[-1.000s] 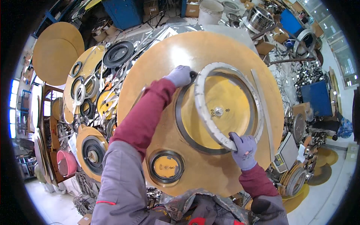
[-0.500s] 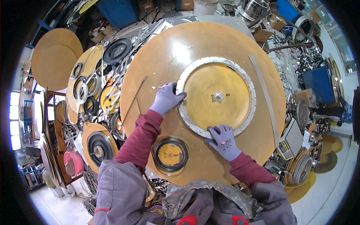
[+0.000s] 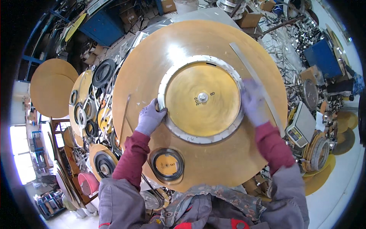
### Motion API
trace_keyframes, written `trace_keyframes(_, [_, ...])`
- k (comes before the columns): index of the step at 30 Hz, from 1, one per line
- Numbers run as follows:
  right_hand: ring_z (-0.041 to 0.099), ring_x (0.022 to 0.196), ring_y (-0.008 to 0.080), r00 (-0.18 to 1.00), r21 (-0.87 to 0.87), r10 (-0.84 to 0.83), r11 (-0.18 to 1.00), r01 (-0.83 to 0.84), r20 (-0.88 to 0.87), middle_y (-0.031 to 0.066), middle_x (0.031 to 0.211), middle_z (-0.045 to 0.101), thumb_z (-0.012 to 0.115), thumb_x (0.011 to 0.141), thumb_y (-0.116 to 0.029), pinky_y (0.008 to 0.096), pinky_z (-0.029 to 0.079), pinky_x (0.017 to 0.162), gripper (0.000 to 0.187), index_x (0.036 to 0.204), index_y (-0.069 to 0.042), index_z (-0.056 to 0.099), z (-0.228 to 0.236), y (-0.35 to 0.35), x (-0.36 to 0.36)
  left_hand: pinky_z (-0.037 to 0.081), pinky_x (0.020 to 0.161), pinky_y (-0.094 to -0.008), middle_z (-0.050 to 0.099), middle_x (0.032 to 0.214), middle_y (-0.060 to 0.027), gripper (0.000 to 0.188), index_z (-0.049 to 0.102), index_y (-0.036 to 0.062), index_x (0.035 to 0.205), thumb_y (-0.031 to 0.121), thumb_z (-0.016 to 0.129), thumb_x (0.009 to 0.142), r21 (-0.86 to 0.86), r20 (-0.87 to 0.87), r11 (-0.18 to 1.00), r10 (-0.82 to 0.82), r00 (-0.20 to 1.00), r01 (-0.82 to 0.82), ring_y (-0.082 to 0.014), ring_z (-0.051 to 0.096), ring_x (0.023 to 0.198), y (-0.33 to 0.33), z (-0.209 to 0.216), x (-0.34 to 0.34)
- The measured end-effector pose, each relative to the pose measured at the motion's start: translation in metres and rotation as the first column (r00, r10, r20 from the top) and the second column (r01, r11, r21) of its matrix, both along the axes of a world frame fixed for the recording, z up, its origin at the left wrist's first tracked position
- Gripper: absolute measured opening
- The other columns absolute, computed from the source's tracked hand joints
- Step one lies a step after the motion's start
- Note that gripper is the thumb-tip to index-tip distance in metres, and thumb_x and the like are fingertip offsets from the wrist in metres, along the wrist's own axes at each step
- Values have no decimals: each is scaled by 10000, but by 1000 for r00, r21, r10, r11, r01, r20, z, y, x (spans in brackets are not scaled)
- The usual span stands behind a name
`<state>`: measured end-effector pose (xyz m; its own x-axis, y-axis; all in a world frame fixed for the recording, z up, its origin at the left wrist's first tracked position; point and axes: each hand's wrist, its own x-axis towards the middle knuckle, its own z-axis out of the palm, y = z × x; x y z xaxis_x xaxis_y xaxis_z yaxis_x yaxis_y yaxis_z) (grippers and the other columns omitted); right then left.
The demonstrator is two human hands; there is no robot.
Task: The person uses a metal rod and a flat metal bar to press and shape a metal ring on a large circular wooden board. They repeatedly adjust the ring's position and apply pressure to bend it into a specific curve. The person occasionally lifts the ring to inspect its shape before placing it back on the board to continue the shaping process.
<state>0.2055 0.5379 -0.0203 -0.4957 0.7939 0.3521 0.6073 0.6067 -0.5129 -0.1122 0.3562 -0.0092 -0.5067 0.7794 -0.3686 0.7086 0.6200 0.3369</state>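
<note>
A pale metal ring [image 3: 198, 139] lies around a yellow disc [image 3: 200, 116] with a bolt [image 3: 203, 97] at its centre. Both rest on a very large tan round board [image 3: 225, 162]. My left hand [image 3: 150, 117], in a lilac glove, grips the ring's lower left edge, with the thumb over the rim. On the opposite side, my right hand [image 3: 252, 102], gloved alike, is at the ring's right edge. Motion smears its fingers, so its grip is unclear. Nearer to me a black ring [image 3: 179, 164] surrounds a smaller orange-yellow disc [image 3: 167, 165].
A long flat metal strip [image 3: 249, 70] lies right of the ring, and a thinner strip [image 3: 124, 118] lies at the left. Black and white rings crowd beyond the board's left side. A scale [image 3: 301, 126], stacked rings [image 3: 315, 150] and metal scraps stand at the right.
My right hand has moved from the ring's near edge to its right edge. The ring and yellow disc appear turned slightly. My left hand stays at the ring's left, a little lower on it.
</note>
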Motion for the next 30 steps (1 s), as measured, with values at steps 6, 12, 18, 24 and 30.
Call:
trace_keyframes(6, [295, 1298, 381, 820, 113, -311, 949, 294, 481, 211, 1402, 326, 685, 732, -476, 465, 277, 1040, 787, 1364, -122, 377, -63, 149, 36, 462, 813, -443, 570, 1053, -184, 395, 524, 85, 1165, 232, 604, 807, 340, -359, 862, -250, 899, 376, -366, 574, 925, 111, -16, -16])
trace_keyframes(12, [528, 1119, 294, 938, -492, -151, 819, 296, 313, 215, 1225, 532, 686, 714, -537, 361, 402, 954, 811, 1275, 4, 461, -81, 259, 145, 468, 798, -421, 575, 996, -147, 330, 557, 105, 1100, 194, 605, 786, 123, -174, 884, -429, 887, 451, -345, 557, 947, 162, -12, -21])
trace_keyframes(18, [592, 621, 116, 979, -569, -204, 804, 172, 7, 28, 761, 615, 591, 867, -349, 257, 479, 548, 399, 1091, -18, 603, -31, 309, 134, 463, 803, -404, 599, 967, -131, 328, 597, 59, 1053, 136, 668, 742, 512, -331, 510, -626, 707, 691, -318, 571, 927, 220, -28, 13])
trace_keyframes(24, [585, 575, 262, 814, -109, 435, 897, -428, 385, 126, 663, 584, 525, 886, -387, 362, 463, 547, 290, 931, -114, 615, -31, 247, 8, 471, 760, -386, 578, 889, -132, 274, 592, 44, 970, 96, 689, 718, 343, -58, 671, -684, 728, 658, -316, 570, 844, 248, -28, 23])
trace_keyframes(30, [592, 610, 297, 662, -2, 465, 819, -574, 588, 117, 635, 570, 494, 894, -388, 401, 447, 550, 309, 793, -103, 556, -32, 255, -43, 475, 736, -381, 578, 863, -135, 259, 597, 43, 938, 91, 701, 706, 422, 23, 643, -712, 702, 639, -312, 577, 816, 257, -38, 15])
